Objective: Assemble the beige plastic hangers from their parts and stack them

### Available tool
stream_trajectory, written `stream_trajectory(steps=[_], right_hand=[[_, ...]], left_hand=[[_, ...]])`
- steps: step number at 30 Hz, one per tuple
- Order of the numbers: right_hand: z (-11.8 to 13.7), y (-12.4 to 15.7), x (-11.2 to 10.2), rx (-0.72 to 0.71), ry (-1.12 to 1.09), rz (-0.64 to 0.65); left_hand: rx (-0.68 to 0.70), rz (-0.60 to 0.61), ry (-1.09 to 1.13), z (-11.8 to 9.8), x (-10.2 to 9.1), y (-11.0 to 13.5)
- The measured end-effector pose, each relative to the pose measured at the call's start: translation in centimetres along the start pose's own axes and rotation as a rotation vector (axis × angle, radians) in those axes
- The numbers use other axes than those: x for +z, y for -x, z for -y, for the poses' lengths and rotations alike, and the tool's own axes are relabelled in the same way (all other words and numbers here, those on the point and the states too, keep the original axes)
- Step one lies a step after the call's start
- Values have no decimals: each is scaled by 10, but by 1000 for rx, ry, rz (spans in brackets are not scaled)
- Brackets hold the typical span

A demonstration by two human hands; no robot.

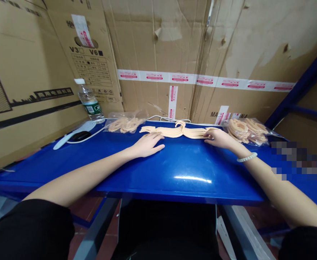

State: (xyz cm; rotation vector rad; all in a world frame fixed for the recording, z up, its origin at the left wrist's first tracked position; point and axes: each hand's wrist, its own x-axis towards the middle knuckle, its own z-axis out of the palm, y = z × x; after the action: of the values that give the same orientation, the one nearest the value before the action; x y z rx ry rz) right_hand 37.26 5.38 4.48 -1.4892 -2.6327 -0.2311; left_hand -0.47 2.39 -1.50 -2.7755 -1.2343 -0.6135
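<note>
A beige stack shaped like clothes hangers point(169, 131) lies on the far part of the blue table, with curved hooks at its middle and an arm to each side. My left hand point(147, 144) rests palm down by the left arm of the stack, fingers stretched out and thumb apart, fingertips at its near edge. At the right end, my right hand point(218, 138) has its fingers and thumb bent around the hangers' tip. A pale beaded bracelet point(247, 157) circles the right wrist.
Clear bags of beige rings lie on both sides, a left bag point(126, 122) and a right bag point(246, 130). At the left are a water bottle point(90, 103), a light blue hairbrush point(74, 134) and a white cable point(93, 135). Cardboard point(158, 43) walls the back.
</note>
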Motion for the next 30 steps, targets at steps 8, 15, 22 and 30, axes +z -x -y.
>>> stream_trajectory(steps=[8, 15, 22, 30], right_hand=[[-1, 1, -1, -43, -30, 3], [4, 1, -4, -78, -18, 32], [-11, 15, -43, 41, -175, -71], [-129, 92, -89, 931, 83, -577]], left_hand=[[17, 37, 30, 10, 2, -2], [19, 35, 34, 10, 7, -2], [44, -25, 19, 4, 3, 0], [107, -89, 51, -1, 6, 0]])
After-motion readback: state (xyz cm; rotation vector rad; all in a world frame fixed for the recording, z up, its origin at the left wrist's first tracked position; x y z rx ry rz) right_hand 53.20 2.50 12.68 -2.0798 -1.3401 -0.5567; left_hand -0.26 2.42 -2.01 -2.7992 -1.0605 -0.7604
